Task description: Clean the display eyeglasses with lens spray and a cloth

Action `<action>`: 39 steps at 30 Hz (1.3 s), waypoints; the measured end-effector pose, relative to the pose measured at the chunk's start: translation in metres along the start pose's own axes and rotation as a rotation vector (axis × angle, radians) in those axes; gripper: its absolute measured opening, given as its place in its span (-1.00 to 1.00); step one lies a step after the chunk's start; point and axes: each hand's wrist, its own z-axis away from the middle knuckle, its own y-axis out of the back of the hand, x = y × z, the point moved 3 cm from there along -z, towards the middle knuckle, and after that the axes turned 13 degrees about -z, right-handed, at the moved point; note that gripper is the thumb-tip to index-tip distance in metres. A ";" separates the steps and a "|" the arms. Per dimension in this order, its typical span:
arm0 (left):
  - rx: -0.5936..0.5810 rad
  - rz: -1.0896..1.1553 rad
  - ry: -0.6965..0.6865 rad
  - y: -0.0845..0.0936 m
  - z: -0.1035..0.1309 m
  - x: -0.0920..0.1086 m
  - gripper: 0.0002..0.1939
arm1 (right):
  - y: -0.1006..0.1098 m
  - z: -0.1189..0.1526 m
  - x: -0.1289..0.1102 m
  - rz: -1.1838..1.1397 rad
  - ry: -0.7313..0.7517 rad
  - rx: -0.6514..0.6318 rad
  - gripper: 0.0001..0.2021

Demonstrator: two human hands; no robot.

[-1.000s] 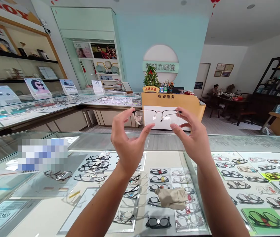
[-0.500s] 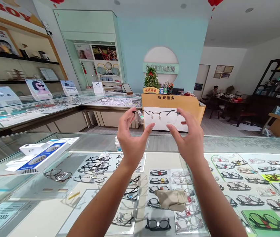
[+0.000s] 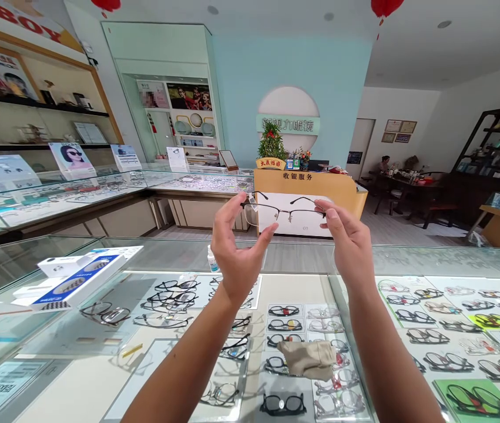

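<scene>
A pair of half-rim glasses (image 3: 283,214) with a dark upper rim is held up in front of me, above the glass display counter. My left hand (image 3: 241,247) grips its left end with the fingertips, the thumb raised near the lower edge of the left lens. At the right end, my right hand (image 3: 350,244) pinches the frame corner between thumb and fingers. The temples point away from me, and a small tag hangs by the left one. Below lies a beige cloth (image 3: 308,359) on rows of glasses, with black-framed glasses (image 3: 283,404) nearer me.
A blue and white box (image 3: 77,285) rests on the counter at left, and a small white bottle (image 3: 213,259) stands behind my left wrist. Beyond are a wooden cashier desk (image 3: 351,197) and a seated person (image 3: 384,164) at the back right.
My right hand has shifted slightly right and down, its thumb moving from below the lens to the frame corner. The glasses have tilted, their right end lower and temples showing above the rim.
</scene>
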 end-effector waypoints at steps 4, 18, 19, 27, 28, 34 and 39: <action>-0.028 0.038 0.034 -0.002 -0.001 -0.002 -0.31 | -0.004 0.000 -0.004 -0.090 -0.030 -0.073 -0.66; -0.101 0.080 0.106 -0.007 -0.001 -0.005 -0.35 | -0.007 0.002 0.005 -0.178 -0.089 -0.190 -0.61; -0.106 0.073 0.107 -0.007 -0.002 -0.006 -0.34 | -0.007 0.002 0.005 -0.167 -0.091 -0.193 -0.61; -0.342 -0.082 -0.102 0.003 -0.018 -0.007 -0.37 | 0.002 -0.004 0.000 0.125 -0.009 -0.217 -0.74; -0.365 -0.089 -0.143 0.005 -0.020 -0.006 -0.38 | 0.000 -0.004 0.000 0.157 0.001 -0.266 -0.76; -0.446 -0.083 -0.239 0.007 -0.022 0.003 -0.41 | -0.008 -0.002 0.002 0.174 0.009 -0.386 -0.83; -0.470 -0.081 -0.205 0.008 -0.020 0.007 -0.42 | -0.008 -0.001 0.002 0.177 -0.016 -0.410 -0.81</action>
